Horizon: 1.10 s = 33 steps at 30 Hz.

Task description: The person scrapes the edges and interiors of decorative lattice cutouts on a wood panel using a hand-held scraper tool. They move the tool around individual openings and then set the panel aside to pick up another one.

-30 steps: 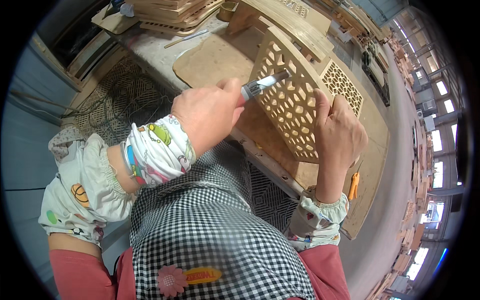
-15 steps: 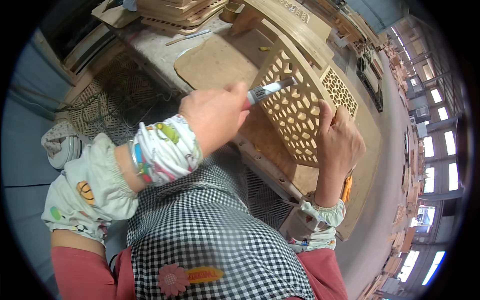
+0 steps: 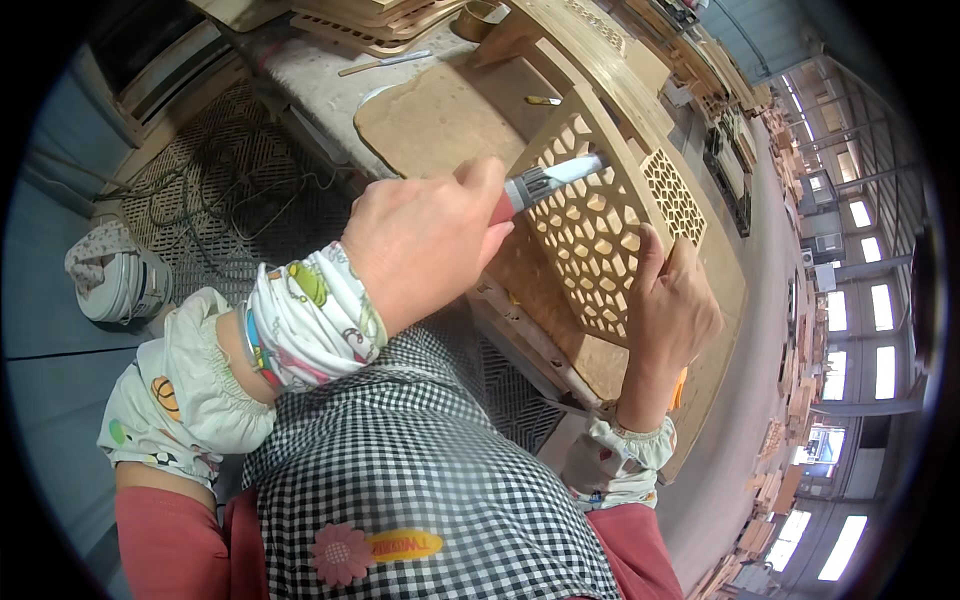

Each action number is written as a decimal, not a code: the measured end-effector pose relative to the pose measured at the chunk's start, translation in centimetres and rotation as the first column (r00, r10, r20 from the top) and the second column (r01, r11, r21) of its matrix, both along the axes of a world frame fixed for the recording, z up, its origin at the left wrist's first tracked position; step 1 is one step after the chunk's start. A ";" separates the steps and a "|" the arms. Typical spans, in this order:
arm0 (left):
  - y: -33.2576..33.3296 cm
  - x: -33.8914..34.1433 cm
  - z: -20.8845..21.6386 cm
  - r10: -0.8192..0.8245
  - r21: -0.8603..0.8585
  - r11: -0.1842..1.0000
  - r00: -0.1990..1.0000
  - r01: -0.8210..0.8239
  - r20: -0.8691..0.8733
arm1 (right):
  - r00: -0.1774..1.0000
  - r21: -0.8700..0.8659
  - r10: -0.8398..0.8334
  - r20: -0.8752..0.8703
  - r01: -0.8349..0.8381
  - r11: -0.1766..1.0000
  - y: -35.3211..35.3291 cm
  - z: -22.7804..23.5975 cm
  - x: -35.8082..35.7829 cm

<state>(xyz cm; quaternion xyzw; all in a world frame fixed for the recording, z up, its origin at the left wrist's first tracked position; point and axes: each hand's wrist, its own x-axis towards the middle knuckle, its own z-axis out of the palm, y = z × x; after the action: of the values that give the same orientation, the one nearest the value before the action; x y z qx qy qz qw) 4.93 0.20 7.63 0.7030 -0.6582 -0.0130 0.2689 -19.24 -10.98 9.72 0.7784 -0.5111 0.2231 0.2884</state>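
My left hand (image 3: pixel 420 238) is closed round a utility knife (image 3: pixel 545 184) with a red handle, a grey ribbed collar and a pale, shiny blade. The blade lies across the upper part of a wooden lattice panel (image 3: pixel 640 195); whether its tip touches the wood I cannot tell. This panel, pierced with many irregular holes, stands tilted and belongs to a larger wooden piece (image 3: pixel 600 50) with a long plank running to the far side. My right hand (image 3: pixel 675 305) grips the panel's right edge, thumb along the near face and fingers behind.
A brown rounded board (image 3: pixel 440 125) covers part of the worktable (image 3: pixel 310 75), near a thin stick (image 3: pixel 385 63) and a small yellow tool (image 3: pixel 543 100). Stacked wooden frames (image 3: pixel 370 25) and a tape roll (image 3: pixel 475 20) lie farther back. On the left floor stand a white bucket (image 3: pixel 120 285) and loose cables.
The knife has moved slightly right and up along the lattice, its blade now brighter. My right hand keeps its hold on the panel edge, and the view has shifted a little.
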 end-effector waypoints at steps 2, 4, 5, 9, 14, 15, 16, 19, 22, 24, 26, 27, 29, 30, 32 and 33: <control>-0.6 -0.1 0.0 0.014 -0.011 1.000 1.000 -0.014 0.003 | 1.000 0.018 0.003 0.004 -0.003 1.000 0.5 0.1 0.3; -1.0 -0.5 0.3 0.041 0.015 0.999 0.999 -0.042 0.018 | 1.000 0.024 0.009 0.010 -0.010 1.000 0.7 0.3 0.6; -1.2 -0.8 0.4 0.054 0.042 0.998 0.998 -0.055 0.016 | 1.000 0.028 0.011 0.013 -0.011 1.000 0.8 0.3 0.5; -1.3 -1.2 0.4 0.084 0.084 0.993 0.996 -0.082 -0.026 | 1.000 0.040 0.013 0.012 -0.013 0.999 0.6 0.4 0.4; -1.4 -1.1 0.2 0.046 0.080 0.996 0.995 -0.039 -0.087 | 1.000 0.035 -0.004 -0.005 0.004 0.999 0.4 0.2 0.0; -1.4 -1.0 0.2 0.038 0.082 0.996 0.995 -0.030 -0.098 | 1.000 0.035 0.003 -0.006 -0.003 0.999 0.4 0.3 0.0; -1.4 -1.0 0.2 0.029 0.085 0.996 0.994 -0.020 -0.108 | 1.000 0.035 0.009 -0.006 -0.009 0.999 0.4 0.4 0.1; -1.6 -0.9 0.3 0.020 0.118 0.993 0.989 -0.002 -0.147 | 1.000 0.043 0.017 0.005 -0.017 0.999 0.3 0.5 0.0; -1.6 -0.8 0.5 0.005 0.178 0.984 0.981 0.029 -0.192 | 1.000 0.044 0.025 0.010 -0.026 0.999 0.2 0.4 -0.1; -1.6 -0.6 0.5 -0.006 0.188 0.981 0.979 0.045 -0.204 | 0.999 0.043 0.034 0.009 -0.035 0.998 0.2 0.3 -0.2; -1.5 -0.3 0.4 -0.015 0.196 0.979 0.977 0.057 -0.212 | 0.999 0.041 0.045 0.010 -0.045 0.998 0.2 0.3 -0.2; -1.4 -0.1 0.4 -0.019 0.198 0.978 0.977 0.062 -0.215 | 0.999 0.040 0.047 0.009 -0.047 0.998 0.2 0.2 -0.2; -1.2 0.2 0.3 -0.024 0.206 0.976 0.976 0.069 -0.215 | 0.999 0.036 0.050 0.007 -0.050 0.998 0.1 0.2 -0.2; -1.0 0.3 0.4 -0.025 0.212 0.975 0.977 0.072 -0.214 | 0.999 0.037 0.046 0.006 -0.046 0.998 0.1 0.2 -0.2; -0.7 0.5 0.2 -0.041 0.207 0.974 0.974 0.088 -0.224 | 0.999 0.039 0.036 0.003 -0.036 0.999 0.0 0.3 -0.1; -0.7 0.7 -0.1 -0.055 0.197 0.975 0.970 0.103 -0.236 | 0.999 0.042 0.039 0.007 -0.039 0.998 0.0 0.3 -0.2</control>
<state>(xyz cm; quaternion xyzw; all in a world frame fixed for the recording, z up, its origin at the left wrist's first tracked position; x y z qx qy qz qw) 5.65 -0.53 7.48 0.6942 -0.6455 -0.1730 0.2674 -19.44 -11.03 10.01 0.7935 -0.5012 0.2201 0.2658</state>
